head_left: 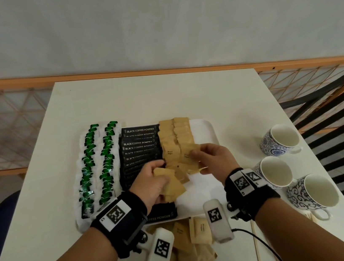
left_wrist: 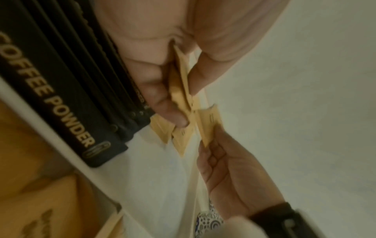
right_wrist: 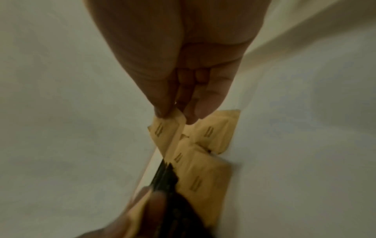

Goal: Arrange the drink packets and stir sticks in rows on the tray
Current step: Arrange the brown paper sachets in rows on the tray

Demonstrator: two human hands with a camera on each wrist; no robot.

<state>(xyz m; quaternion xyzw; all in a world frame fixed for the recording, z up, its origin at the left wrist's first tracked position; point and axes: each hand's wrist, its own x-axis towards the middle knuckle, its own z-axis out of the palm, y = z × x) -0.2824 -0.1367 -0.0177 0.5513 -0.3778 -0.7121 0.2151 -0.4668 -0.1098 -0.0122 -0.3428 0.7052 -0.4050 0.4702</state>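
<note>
Head view: my left hand (head_left: 152, 183) grips a stack of brown packets (head_left: 171, 184) over the tray (head_left: 206, 130); my right hand (head_left: 212, 160) pinches one packet (head_left: 188, 153) above the brown row. Left wrist view: that stack (left_wrist: 181, 90) is fanned, so it could slip. Right wrist view: a crooked drop could skew the row (right_wrist: 203, 173).

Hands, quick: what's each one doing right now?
Left hand: grips a stack of brown packets.
Right hand: pinches one brown packet.

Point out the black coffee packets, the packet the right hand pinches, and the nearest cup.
black coffee packets (head_left: 138, 130), head view, top label.
brown packet (head_left: 188, 150), head view, upper face.
nearest cup (head_left: 321, 190), head view, inside wall.
</note>
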